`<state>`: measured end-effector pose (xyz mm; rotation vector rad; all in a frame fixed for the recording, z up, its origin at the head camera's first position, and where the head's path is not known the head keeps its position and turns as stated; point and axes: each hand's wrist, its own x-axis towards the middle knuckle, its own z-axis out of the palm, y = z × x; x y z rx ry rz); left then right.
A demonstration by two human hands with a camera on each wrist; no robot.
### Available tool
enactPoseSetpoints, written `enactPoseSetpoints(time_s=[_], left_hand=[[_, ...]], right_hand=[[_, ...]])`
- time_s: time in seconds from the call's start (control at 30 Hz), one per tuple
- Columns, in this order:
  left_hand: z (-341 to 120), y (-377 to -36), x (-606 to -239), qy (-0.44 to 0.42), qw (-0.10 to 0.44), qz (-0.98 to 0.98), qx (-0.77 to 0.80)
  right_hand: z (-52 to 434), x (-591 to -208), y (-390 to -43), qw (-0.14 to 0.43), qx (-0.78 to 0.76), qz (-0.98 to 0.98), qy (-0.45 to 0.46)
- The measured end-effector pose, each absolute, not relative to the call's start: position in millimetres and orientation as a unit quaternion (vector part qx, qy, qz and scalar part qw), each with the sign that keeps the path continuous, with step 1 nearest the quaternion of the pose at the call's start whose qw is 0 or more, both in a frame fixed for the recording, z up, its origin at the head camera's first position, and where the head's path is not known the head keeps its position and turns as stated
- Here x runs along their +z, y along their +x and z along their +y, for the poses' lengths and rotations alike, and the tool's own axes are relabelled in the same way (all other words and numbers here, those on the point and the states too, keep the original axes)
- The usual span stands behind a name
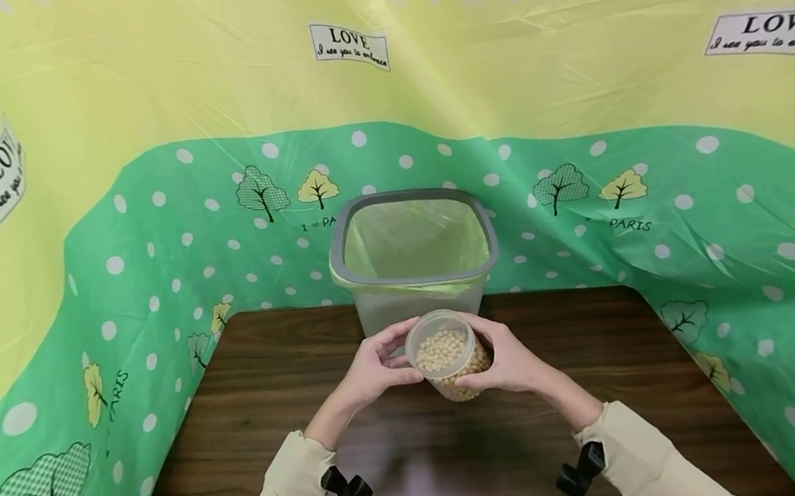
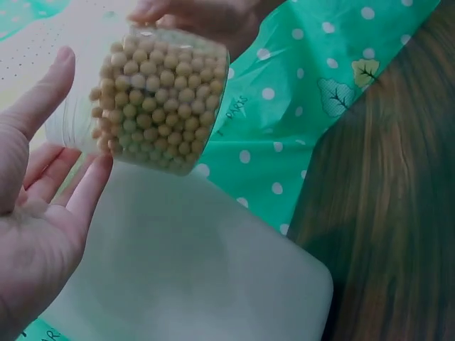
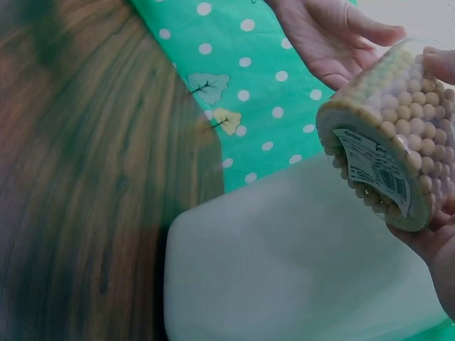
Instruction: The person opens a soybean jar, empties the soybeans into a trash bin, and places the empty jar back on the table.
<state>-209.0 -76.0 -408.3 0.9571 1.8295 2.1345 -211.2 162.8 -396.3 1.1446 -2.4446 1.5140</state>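
Observation:
A clear plastic jar (image 1: 447, 355) (image 2: 160, 99) (image 3: 387, 135) part full of small round yellow beans is held in the air, tilted, with no lid on its mouth. My right hand (image 1: 505, 361) (image 3: 434, 241) grips it round its lower part, fingers curled about it. My left hand (image 1: 376, 370) (image 2: 43, 213) is beside the jar's mouth, palm showing and fingers fairly straight, thumb and fingertips at the rim; I cannot tell if they touch it. The jar hangs just in front of a translucent bin (image 1: 407, 197) (image 2: 185, 263) (image 3: 284, 263) with a grey rim and a pale green liner.
The bin stands at the far edge of a dark wooden table (image 1: 277, 419) (image 3: 71, 177). A green and yellow dotted plastic sheet (image 1: 153, 247) walls in the table on three sides. Black wrist mounts (image 1: 346, 488) sit on both cream sleeves.

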Motion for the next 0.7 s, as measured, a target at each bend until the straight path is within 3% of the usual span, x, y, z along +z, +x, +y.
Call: enactPoseSetpoints(time_s=[0.3,0.37,0.57,0.7], left_hand=[[-69,-209,-410,0.262,0.057,0.62,0.738],[-71,-211,-409,0.252,0.06,0.62,0.74],[-81,-223,-409,0.274,0.092,0.618,0.732],[-83,-225,-410,0.292,0.099,0.62,0.722]], right_hand=[[156,-395,-217,0.113,0.432,-0.828,0.339],[157,-393,-218,0.096,0.438,-0.828,0.337],[160,-391,-224,-0.022,0.499,-0.796,0.342],[155,-384,-223,-0.034,0.49,-0.8,0.344]])
